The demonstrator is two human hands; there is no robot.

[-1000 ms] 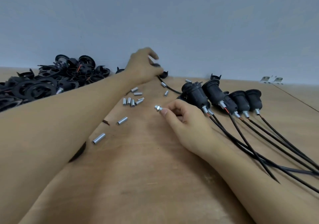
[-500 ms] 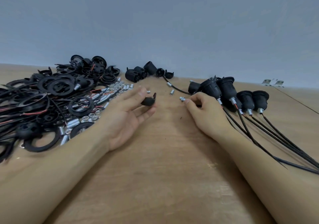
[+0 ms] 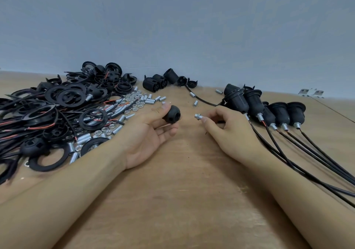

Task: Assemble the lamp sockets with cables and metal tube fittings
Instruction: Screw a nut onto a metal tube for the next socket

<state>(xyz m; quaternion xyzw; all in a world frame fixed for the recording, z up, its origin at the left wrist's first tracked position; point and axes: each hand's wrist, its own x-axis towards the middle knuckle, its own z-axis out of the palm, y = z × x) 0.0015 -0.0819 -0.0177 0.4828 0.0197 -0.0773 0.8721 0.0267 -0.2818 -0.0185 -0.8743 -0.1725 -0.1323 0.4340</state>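
My left hand lies palm up on the wooden table and holds a black socket cap between thumb and fingers. My right hand pinches a short metal tube fitting with a nut, its end pointing toward the cap. A small gap separates the two parts. To the right lie several assembled lamp sockets with black cables trailing toward the near right.
A heap of black rings, caps and wired parts fills the left side. Loose metal tubes and nuts are scattered beside it. Several black socket bodies stand by the blue wall. Small metal brackets lie far right.
My left hand drew back from the far socket bodies with a black cap and turned palm up. The cap now faces the fitting, and my right hand has lifted slightly.
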